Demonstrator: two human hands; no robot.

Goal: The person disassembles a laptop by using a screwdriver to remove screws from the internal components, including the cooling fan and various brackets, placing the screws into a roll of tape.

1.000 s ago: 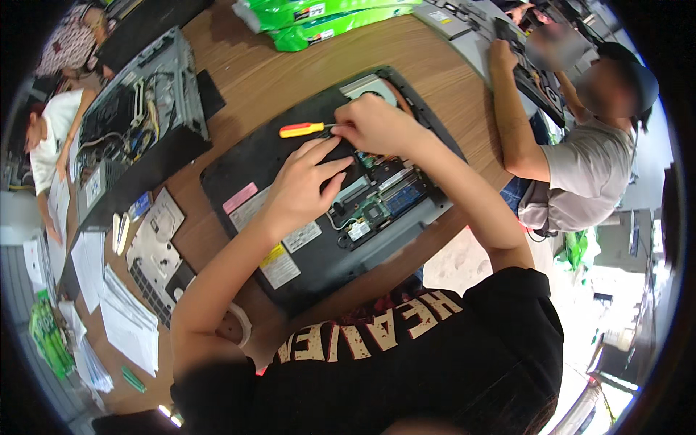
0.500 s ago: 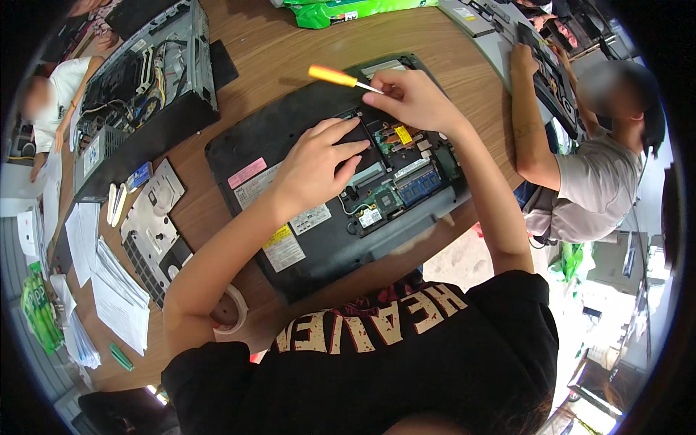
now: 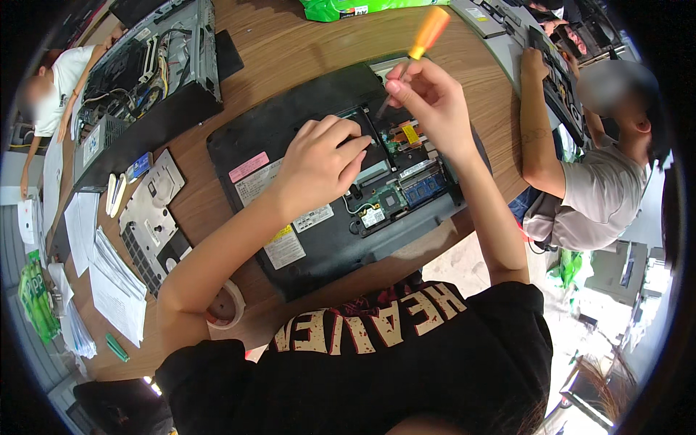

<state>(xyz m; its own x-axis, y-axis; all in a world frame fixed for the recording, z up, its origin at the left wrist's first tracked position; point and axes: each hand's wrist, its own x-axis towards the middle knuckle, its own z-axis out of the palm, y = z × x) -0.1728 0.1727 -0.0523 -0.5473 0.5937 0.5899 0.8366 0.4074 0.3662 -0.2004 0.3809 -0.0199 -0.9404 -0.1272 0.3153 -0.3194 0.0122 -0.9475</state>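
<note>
A black laptop [image 3: 261,127] lies upside down on the table, its underside open on a bay of green circuit boards. In that bay sit a blue memory module [image 3: 423,190] and a small white-labelled card [image 3: 373,217]. My left hand [image 3: 319,163] rests on the casing with its fingers apart, bent fingertips at the bay's left edge. Between the thumb and fingers of my right hand [image 3: 438,98] is a screwdriver [image 3: 428,35] with an orange-yellow handle. It tilts with the handle up and its blurred shaft pointing down at the bay's upper edge; whether the tip touches cannot be told.
An opened computer case [image 3: 185,109] stands at far left. Nearer are a pale cover plate [image 3: 148,217], papers [image 3: 116,290] and a roll of tape [image 3: 235,301]. A green package [image 3: 341,9] lies at the back. At right, another person [image 3: 602,167] handles a laptop; one more [image 3: 61,98] is at far left.
My right hand has swung the screwdriver from lying nearly level, handle leftward, to steeply upright, handle up and right. My left fingers have bent a little more on the laptop.
</note>
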